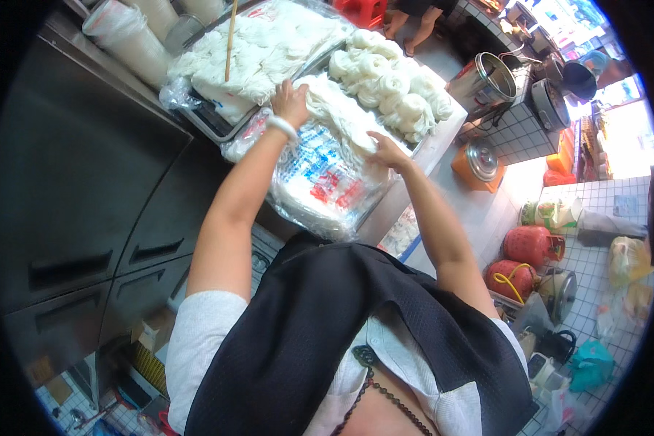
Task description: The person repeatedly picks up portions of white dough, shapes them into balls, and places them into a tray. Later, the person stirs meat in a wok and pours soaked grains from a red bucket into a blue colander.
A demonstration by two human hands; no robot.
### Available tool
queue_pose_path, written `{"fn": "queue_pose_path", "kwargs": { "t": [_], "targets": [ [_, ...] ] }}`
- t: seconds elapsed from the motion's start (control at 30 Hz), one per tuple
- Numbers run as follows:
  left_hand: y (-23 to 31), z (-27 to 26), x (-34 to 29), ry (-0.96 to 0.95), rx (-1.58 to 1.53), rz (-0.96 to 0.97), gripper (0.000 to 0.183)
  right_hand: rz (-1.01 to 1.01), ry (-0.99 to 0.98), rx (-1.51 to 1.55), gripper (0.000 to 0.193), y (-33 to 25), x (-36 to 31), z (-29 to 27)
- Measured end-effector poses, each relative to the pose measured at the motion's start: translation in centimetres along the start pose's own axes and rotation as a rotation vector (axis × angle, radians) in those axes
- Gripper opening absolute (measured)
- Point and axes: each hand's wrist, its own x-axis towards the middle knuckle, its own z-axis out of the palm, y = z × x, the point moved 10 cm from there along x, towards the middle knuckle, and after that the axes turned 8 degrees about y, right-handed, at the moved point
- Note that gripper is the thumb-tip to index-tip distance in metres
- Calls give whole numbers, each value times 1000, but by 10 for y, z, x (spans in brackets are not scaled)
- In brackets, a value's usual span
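Observation:
A sheet of white noodles (336, 109) lies over a clear plastic bag (316, 171) with blue and red print. At the left end of these noodles is my left hand (291, 105), its fingers curled on their edge and a white bangle at the wrist. My right hand (389, 152) grips the noodles' right edge between thumb and fingers. Just beyond, several coiled noodle bundles (392, 83) sit in rows. To the far left, a metal tray (229, 136) lined with plastic bears a wide heap of loose noodles (276, 47).
A wooden stick (231, 40) stands in the heap. Stacked plastic tubs (127, 43) are at far left, above a dark steel cabinet (73, 182). Rightward are a large steel pot (485, 80), a lidded orange container (479, 163) and red gas cylinders (527, 247). Another person's legs (418, 29) show at the back.

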Motion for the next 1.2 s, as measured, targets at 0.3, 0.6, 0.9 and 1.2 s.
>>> {"fn": "queue_pose_path", "kwargs": {
  "t": [0.3,0.6,0.9,1.2],
  "targets": [
    [76,119,-179,-540,-1352,-1482,25,315,17,519,47,42,0,20],
    [99,103,-197,-578,-1463,-1548,24,313,62,601,41,74,18,34],
    [125,19,-183,-641,-1047,-900,28,344,49,193,88,23,-18,31],
    [49,31,-148,-442,-1154,-1029,25,190,-12,199,81,-6,-11,19]
  ]
}}
